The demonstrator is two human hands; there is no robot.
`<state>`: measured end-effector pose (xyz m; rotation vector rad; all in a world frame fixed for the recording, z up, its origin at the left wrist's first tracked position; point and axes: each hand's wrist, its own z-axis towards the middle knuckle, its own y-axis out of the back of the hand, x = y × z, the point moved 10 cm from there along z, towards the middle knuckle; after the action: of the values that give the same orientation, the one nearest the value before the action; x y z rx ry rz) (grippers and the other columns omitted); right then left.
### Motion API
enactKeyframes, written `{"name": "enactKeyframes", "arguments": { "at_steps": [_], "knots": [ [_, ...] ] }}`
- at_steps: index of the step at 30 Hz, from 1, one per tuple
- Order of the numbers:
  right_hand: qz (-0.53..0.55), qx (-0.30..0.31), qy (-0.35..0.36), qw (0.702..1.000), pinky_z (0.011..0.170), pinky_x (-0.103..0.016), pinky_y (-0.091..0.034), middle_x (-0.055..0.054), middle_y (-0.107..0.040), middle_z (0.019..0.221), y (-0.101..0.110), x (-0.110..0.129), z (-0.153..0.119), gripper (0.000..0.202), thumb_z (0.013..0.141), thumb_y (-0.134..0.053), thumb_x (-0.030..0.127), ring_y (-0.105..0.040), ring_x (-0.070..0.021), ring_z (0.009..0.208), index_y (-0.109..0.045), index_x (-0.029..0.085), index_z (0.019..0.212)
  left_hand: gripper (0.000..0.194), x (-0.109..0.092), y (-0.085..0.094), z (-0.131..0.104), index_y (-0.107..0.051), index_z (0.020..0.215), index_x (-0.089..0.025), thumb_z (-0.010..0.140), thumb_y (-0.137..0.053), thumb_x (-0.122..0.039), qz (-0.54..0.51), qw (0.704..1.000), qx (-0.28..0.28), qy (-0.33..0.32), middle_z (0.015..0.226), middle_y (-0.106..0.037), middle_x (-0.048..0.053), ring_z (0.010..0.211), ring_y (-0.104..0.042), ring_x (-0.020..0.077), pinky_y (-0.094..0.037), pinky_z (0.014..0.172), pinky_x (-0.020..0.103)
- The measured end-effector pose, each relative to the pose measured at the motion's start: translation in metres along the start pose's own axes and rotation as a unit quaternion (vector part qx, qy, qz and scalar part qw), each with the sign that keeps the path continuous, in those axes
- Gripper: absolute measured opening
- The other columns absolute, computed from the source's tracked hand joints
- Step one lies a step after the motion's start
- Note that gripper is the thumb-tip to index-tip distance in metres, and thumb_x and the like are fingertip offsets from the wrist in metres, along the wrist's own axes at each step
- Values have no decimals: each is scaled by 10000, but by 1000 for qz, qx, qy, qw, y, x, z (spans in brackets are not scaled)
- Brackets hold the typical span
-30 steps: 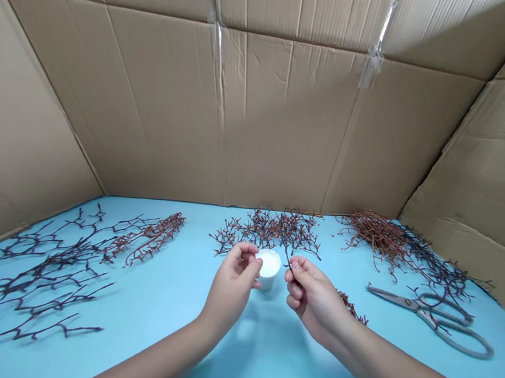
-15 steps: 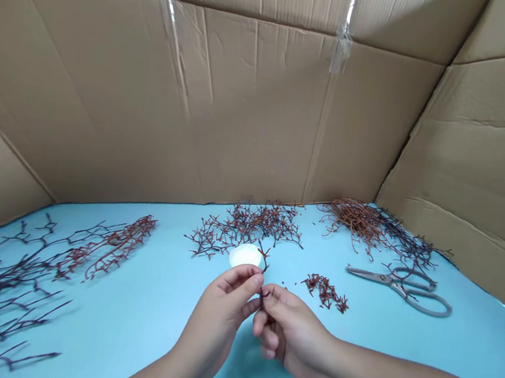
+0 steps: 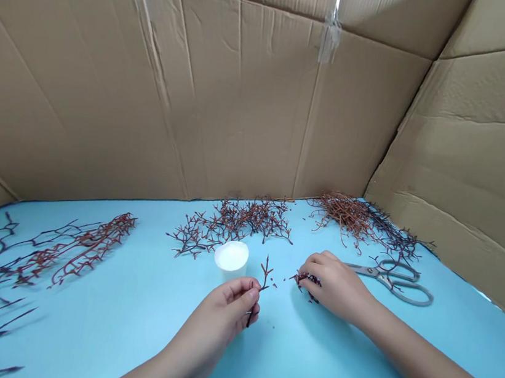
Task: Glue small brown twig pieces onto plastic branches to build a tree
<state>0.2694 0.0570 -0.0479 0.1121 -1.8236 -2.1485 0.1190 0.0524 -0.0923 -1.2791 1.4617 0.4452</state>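
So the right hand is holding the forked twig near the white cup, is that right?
Not quite: the head view shows the left hand holding the forked twig near the white cup. The right hand is at the heap of small pieces.

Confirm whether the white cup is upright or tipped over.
Upright: the white cup stands on the blue surface, its round top facing up, just beyond the left hand.

This place is looking like a makeshift craft corner. Cardboard panels (image 3: 244, 107), fastened with clear tape (image 3: 330, 41), are standing behind and beside a blue work surface (image 3: 122, 333), where scissors (image 3: 379, 274) and heaps of branching brown sprigs (image 3: 249, 216) are lying. The building beyond the panels is remaining unclear.
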Motion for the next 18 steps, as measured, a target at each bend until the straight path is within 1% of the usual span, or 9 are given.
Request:
{"name": "enactKeyframes", "arguments": {
  "at_steps": [2, 3, 5, 8, 12, 15, 18],
  "knots": [
    [-49, 10, 10, 999, 702, -286, -391, -43, -624, 882, -5, 6, 6, 173, 829, -502, 272, -501, -204, 867, -649, 219, 904, 209, 3, 1, 2, -552, 740, -157, 672, -657, -323, 18, 1000, 1, 6, 700, -454, -21, 663, -435, 111, -384, 712, 264],
    [-65, 14, 13, 998, 689, -284, -390, -47, -623, 881, -7, 7, 10, 172, 826, -508, 280, -498, -206, 864, -652, 214, 893, 212, 5, 1, 3, -550, 754, -153, 681, -646, -327, 31, 999, 3, 10, 701, -451, -20, 659, -429, 111, -377, 705, 264],
    [-80, 23, 20, 996, 657, -283, -383, -56, -626, 832, -11, 9, 16, 152, 807, -536, 273, -498, -213, 837, -667, 199, 814, 222, 9, 1, 4, -550, 776, -147, 697, -626, -340, 57, 998, 14, 23, 701, -447, -19, 650, -423, 112, -361, 682, 260],
    [-94, 34, 29, 995, 633, -288, -370, -67, -623, 735, -15, 10, 22, 138, 777, -564, 209, -497, -220, 790, -665, 178, 689, 231, 14, -2, 3, -545, 775, -150, 710, -604, -364, 85, 995, 37, 39, 690, -439, -20, 643, -422, 117, -341, 654, 253],
    [-105, 29, 21, 994, 645, -293, -364, -74, -617, 725, -15, 8, 24, 164, 789, -532, 159, -497, -223, 788, -654, 170, 680, 239, 16, -10, 2, -514, 726, -156, 731, -570, -388, 108, 990, 80, 44, 646, -435, -26, 627, -405, 117, -317, 630, 243],
    [-97, 14, -2, 995, 667, -288, -368, -69, -615, 770, -10, 3, 23, 200, 826, -476, 168, -505, -214, 811, -646, 176, 721, 228, 16, -13, 5, -504, 737, -163, 761, -528, -388, 118, 986, 111, 26, 635, -455, -21, 627, -398, 120, -313, 627, 245],
    [-87, 2, -20, 996, 673, -278, -373, -54, -609, 794, -3, -1, 20, 215, 844, -437, 164, -518, -197, 810, -629, 185, 749, 204, 10, -8, 8, -508, 772, -174, 791, -490, -377, 139, 985, 103, -18, 667, -468, -17, 656, -413, 127, -324, 652, 256]
  ]
}}
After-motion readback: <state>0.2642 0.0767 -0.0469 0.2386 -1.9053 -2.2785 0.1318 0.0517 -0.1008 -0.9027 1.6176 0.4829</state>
